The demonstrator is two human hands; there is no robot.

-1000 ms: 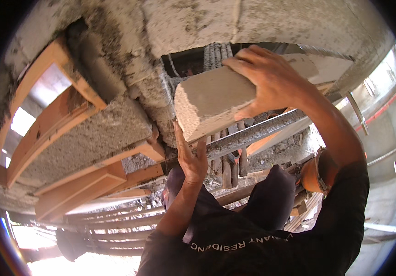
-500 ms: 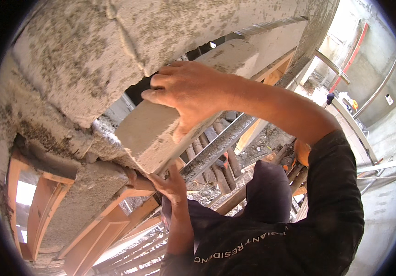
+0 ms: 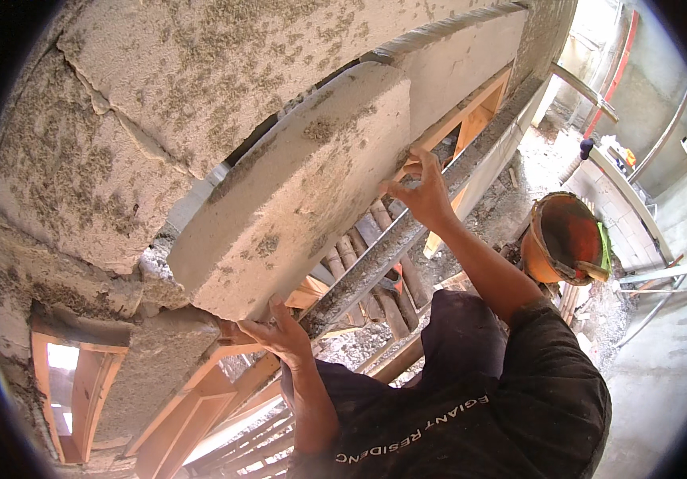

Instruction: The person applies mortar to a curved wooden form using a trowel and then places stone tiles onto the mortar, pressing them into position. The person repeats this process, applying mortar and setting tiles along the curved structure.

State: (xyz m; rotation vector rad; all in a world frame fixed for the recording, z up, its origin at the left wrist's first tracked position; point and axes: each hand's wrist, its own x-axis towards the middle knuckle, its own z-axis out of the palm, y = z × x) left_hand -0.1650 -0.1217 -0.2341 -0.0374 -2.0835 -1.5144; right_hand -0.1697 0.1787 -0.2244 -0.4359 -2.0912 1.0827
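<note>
A long pale concrete block, speckled with grey patches, lies tilted in the gap of the wall above the timber frame. My left hand is at its lower left corner, fingers around the bottom edge and thumb up against the face. At the block's lower right edge is my right hand, thumb and fingers apart, tips at or very near the edge; whether they press on it I cannot tell. A narrow dark slot separates the block's upper edge from the rough wall. Another smooth pale block adjoins its right end.
An orange bucket with a handled tool in it stands to my right. Wooden frames sit at lower left. Below the block run a ledge and several round poles. A red pole leans at far right.
My right hand has come off the block's top and moved down to its lower right edge. The block now sits with its face more exposed. My left hand stays at the lower left corner.
</note>
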